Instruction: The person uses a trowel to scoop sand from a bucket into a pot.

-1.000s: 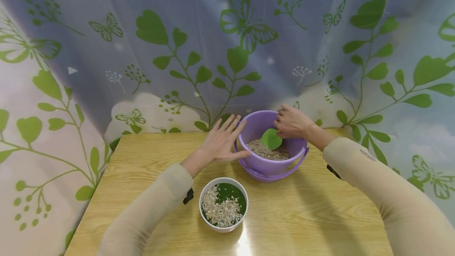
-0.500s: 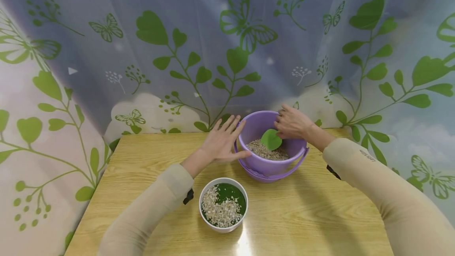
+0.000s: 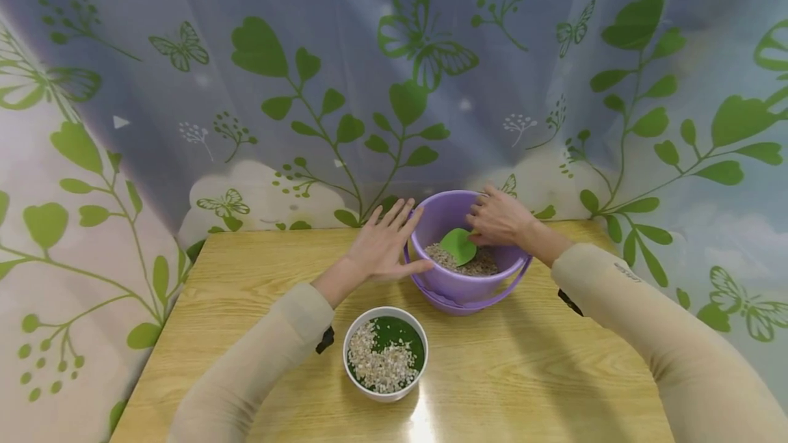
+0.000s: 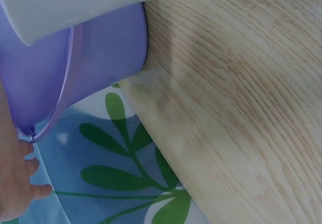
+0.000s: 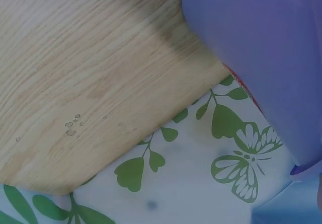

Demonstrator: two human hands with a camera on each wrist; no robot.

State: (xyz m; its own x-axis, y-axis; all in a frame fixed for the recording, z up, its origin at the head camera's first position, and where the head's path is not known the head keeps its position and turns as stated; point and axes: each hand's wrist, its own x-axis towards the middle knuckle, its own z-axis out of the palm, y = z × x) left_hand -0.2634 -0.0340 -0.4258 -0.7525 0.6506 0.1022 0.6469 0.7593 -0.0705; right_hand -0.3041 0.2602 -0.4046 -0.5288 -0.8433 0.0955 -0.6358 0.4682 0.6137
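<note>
A purple bucket (image 3: 455, 289) stands at the table's back edge, holding pale, grainy flakes (image 3: 483, 264). My right hand (image 3: 501, 217) reaches over its right side and grips a green scoop (image 3: 458, 246) by its mostly hidden handle. The scoop's blade lies at the flakes' surface. On the bucket's left rim my left hand (image 3: 384, 241) rests with fingers spread and straight. Nearer to me is a white bowl (image 3: 349, 373), green inside and partly covered with similar flakes. In the left wrist view the fingers (image 4: 31, 166) show beside the bucket (image 4: 108, 45) and its handle.
The wooden table (image 3: 258, 272) meets a hanging cloth (image 3: 345, 39) printed with leaves and butterflies, close behind the bucket. The bucket's purple carrying handle (image 3: 514, 287) hangs down at the front. A small patch of spots (image 5: 71, 126) marks the wood in the right wrist view.
My right hand and the green scoop have shifted a little left and down in the bucket, and the blade has turned. The left hand, bucket and bowl stay in place.
</note>
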